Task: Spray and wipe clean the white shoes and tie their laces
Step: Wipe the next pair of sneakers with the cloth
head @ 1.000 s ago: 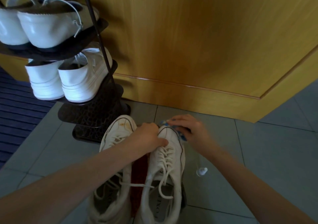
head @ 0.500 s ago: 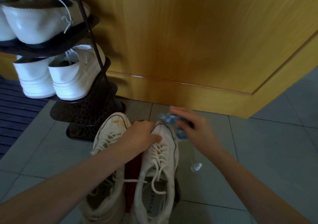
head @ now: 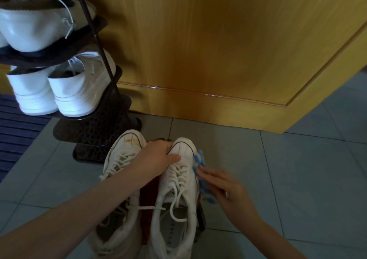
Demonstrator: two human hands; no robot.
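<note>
Left grip (head: 158, 157) on shoe toe (head: 183, 149) — blurred.

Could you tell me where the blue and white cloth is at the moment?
In the head view, the cloth is pressed by the right hand against the outer, right-hand side of the right shoe, low in the frame.
</note>
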